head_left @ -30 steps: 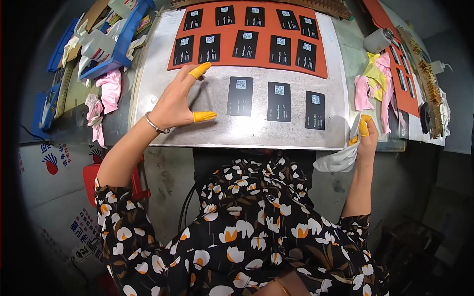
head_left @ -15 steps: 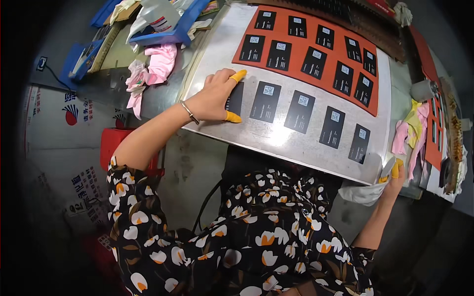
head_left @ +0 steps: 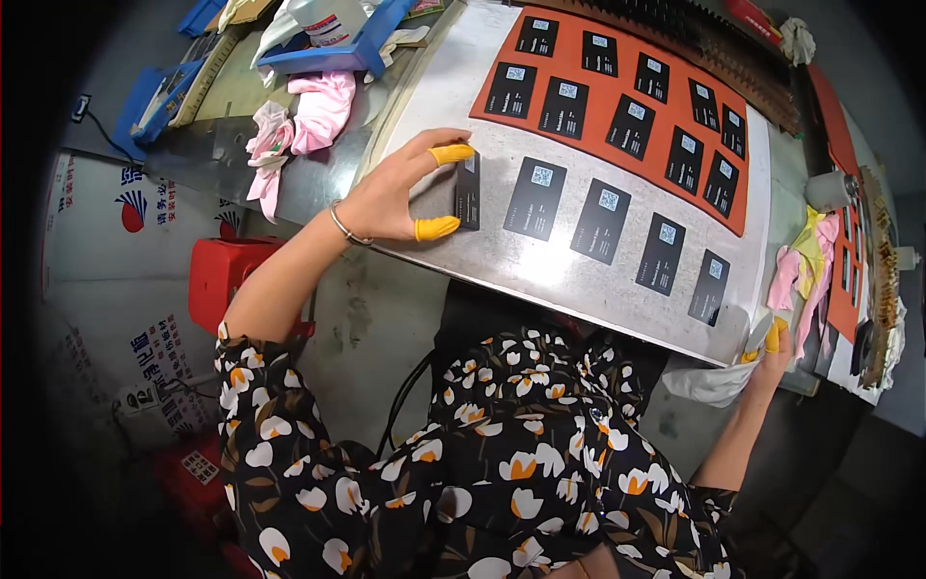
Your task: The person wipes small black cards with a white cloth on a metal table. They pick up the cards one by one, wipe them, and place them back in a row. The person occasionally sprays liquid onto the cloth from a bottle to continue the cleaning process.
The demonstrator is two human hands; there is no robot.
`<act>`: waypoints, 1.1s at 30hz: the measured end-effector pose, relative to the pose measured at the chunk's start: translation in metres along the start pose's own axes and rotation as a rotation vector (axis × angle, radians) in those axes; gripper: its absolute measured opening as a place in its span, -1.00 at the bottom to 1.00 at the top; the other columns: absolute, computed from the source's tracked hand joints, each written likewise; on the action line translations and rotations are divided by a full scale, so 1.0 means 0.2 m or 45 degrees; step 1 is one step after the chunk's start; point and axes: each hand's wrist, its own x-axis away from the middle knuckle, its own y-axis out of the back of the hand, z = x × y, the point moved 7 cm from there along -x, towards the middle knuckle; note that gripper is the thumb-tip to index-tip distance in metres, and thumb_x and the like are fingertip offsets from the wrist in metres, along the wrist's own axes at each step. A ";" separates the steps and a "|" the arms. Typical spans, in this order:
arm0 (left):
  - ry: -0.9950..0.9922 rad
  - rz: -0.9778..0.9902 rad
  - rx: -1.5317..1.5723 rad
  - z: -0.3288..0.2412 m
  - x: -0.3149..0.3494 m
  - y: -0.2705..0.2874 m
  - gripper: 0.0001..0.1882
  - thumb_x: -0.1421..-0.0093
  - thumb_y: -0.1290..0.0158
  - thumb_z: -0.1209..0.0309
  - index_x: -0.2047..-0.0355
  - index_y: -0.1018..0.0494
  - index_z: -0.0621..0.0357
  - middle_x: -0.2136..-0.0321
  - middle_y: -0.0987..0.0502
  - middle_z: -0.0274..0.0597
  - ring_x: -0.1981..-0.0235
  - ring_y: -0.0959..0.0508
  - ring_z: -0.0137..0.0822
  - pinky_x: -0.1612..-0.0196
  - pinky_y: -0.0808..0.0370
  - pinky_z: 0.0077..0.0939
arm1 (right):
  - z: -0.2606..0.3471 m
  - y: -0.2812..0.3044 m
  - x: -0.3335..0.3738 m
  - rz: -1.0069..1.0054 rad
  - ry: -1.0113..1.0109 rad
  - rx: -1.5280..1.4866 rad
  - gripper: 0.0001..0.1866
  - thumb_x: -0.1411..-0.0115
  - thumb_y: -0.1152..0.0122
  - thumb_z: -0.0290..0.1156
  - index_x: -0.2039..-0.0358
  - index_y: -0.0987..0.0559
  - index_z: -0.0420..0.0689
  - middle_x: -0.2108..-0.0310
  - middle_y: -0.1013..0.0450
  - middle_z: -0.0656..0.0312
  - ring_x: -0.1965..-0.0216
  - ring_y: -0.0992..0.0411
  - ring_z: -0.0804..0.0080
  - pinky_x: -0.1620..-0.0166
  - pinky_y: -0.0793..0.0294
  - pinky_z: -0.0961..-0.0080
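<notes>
My left hand (head_left: 400, 188), with yellow finger covers on thumb and forefinger, is at the left of the grey metal worktop (head_left: 424, 246). Its two covered tips grip opposite ends of a narrow-looking black card (head_left: 468, 198), apparently tilted. To its right, several black cards with white square codes lie in a spaced row, the nearest card (head_left: 535, 200) among them. My right hand (head_left: 772, 349), also wearing yellow covers, is low at the worktop's right corner. Its fingers are closed on a pale, flat, rounded piece (head_left: 758, 335); its exact kind is unclear. A white cloth (head_left: 709, 383) hangs below.
An orange-red sheet (head_left: 588, 140) carrying two rows of black cards lies beyond. At far left are a blue tray (head_left: 338, 58) with a bottle and a pink cloth (head_left: 321, 111). Pink and yellow cloths (head_left: 805, 256) lie right. A red stool (head_left: 227, 280) stands below left.
The view has shifted slightly, moving the worktop rightward in the picture. My left hand has drawn a little left relative to the cards, and its black card looks narrower. My right hand stays put.
</notes>
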 end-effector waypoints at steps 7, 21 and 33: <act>0.115 0.105 0.053 0.16 0.10 -0.05 -0.26 0.09 -0.08 0.35 -0.14 -0.10 0.16 -0.18 -0.07 -0.07 -0.18 -0.13 -0.10 -0.18 -0.12 -0.36 | -0.05 0.05 -0.02 0.040 -0.012 0.028 -0.79 -0.20 0.01 -0.36 0.23 -0.41 -0.22 0.38 -0.41 0.34 0.39 -0.37 0.67 0.33 -0.34 0.72; 0.299 -0.164 0.474 0.27 0.16 -0.04 -0.46 -0.03 0.08 0.51 -0.09 -0.22 0.25 -0.10 -0.26 -0.10 -0.13 -0.25 -0.24 -0.17 -0.12 -0.44 | 0.01 -0.01 -0.02 -0.008 0.045 0.203 -0.79 -0.19 0.00 -0.37 0.23 -0.42 -0.22 0.38 -0.40 0.35 0.41 -0.33 0.68 0.35 -0.29 0.73; 0.106 -0.036 -0.145 0.15 0.03 -0.03 -0.51 -0.10 0.09 0.49 -0.09 -0.22 0.14 -0.06 -0.27 -0.10 -0.10 -0.23 -0.15 -0.15 -0.11 -0.38 | 0.41 -1.08 0.08 0.596 0.153 0.851 -0.82 0.01 -0.18 -0.46 0.39 -0.46 -0.25 0.52 -0.45 0.14 0.50 -0.43 0.48 0.37 -0.36 0.60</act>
